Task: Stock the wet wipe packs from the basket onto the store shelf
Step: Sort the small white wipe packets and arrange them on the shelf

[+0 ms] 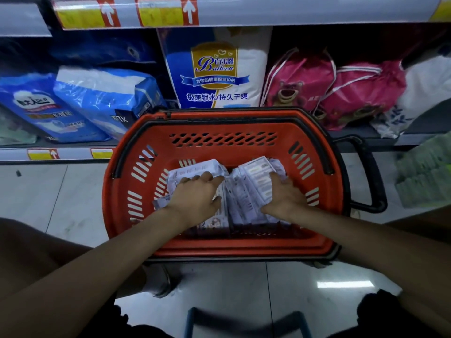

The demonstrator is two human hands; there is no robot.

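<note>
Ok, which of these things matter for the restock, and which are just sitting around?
Job in hand: pale lilac plastic wet wipe packs; red slotted plastic basket; grey store shelf; left hand and right hand, both on the packs.

Lying about: blue nappy packs; tall white Baileen bag; pink drawstring bear bags; green stacked bundles.

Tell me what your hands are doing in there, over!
Status: left grip holds left wipe pack, right grip holds right wipe pack. Both packs down in red basket. Nothing in the way.
</note>
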